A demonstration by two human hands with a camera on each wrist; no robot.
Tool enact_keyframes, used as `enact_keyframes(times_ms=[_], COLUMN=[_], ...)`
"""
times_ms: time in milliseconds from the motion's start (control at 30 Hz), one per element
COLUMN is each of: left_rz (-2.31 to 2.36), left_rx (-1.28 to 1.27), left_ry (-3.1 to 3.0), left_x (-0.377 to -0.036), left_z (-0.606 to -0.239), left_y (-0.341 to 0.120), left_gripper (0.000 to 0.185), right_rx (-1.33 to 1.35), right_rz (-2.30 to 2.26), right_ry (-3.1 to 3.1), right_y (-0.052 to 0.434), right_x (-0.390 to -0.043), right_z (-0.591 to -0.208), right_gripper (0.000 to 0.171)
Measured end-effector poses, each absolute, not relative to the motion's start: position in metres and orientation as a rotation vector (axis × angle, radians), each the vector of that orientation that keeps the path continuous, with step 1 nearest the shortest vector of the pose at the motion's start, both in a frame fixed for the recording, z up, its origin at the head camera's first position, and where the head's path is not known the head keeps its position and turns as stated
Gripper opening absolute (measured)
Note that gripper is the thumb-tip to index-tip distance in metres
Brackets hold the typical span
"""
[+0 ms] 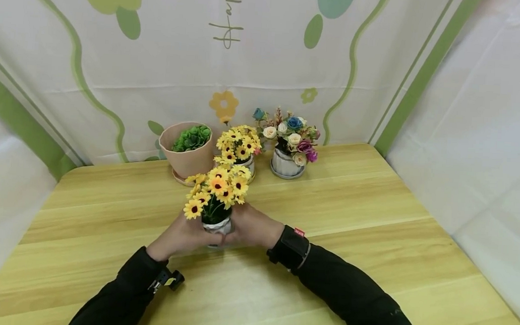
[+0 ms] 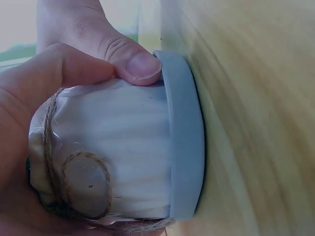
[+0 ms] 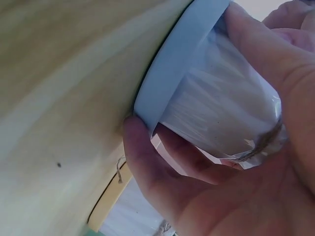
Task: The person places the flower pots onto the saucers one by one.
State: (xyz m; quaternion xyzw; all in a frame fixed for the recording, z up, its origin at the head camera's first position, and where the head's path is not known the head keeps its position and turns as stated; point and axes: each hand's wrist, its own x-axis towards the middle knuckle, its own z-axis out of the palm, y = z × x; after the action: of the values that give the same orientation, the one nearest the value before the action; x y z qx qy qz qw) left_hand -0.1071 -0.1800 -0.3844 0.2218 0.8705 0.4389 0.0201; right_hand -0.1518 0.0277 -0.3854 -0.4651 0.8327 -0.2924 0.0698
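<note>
Between my two hands stands a small potted plant with yellow artificial daisies [image 1: 218, 186]. Its white pot [image 2: 128, 132] is wrapped in clear film and tied with brown twine [image 2: 107, 172]. Under the pot is a grey-blue saucer [image 2: 184, 142], right at the tabletop. My left hand [image 1: 186, 238] curls round the pot from the left, while my right hand [image 1: 256, 226] grips it from the right, the thumbs close together at the front. In the right wrist view, right fingertips [image 3: 135, 125] touch the edge of the saucer. The flowers hide the pot's far side in the head view.
Behind the held plant, a second pot of yellow daisies [image 1: 239, 144] stands near the wall cloth. A pink pot [image 1: 188, 160] with a green plant is to its left, a white pot of mixed roses [image 1: 287, 161] to its right. All stand on the wooden table [image 1: 372, 229].
</note>
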Motion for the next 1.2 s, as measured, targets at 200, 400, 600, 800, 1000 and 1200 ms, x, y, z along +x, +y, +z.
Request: enact_keyframes(times_ms=[200,400,600,800,1000,1200], left_rz=[1.403,1.457,1.513,1.506,1.529,1.474], left_rx=[0.708,0.669,0.653,0.613,0.639,0.587], left_ry=[2.696,2.65,2.594,2.583,2.573,2.594], left_x=[-0.117,-0.127,-0.14,-0.155,-0.168,-0.177], left_z=[-0.384,-0.384,-0.383,-0.384,-0.384,-0.383], left_y=[-0.183,-0.186,-0.189,-0.194,-0.195,-0.197], left_gripper=[0.085,0.088,0.088,0.09,0.1,0.105], right_rx=[-1.329,-1.282,-1.265,-1.246,-1.235,-1.197], right_rz=[-0.872,-0.875,-0.87,-0.837,-0.832,-0.829], right_ry=[2.495,2.48,2.481,2.486,2.495,2.509], right_y=[0.023,0.018,0.012,0.008,0.004,0.001], right_x=[-0.162,-0.174,-0.187,-0.199,-0.21,-0.219], right_z=[-0.384,-0.384,-0.385,-0.382,-0.38,-0.379], right_gripper=[0.085,0.081,0.086,0.084,0.096,0.106])
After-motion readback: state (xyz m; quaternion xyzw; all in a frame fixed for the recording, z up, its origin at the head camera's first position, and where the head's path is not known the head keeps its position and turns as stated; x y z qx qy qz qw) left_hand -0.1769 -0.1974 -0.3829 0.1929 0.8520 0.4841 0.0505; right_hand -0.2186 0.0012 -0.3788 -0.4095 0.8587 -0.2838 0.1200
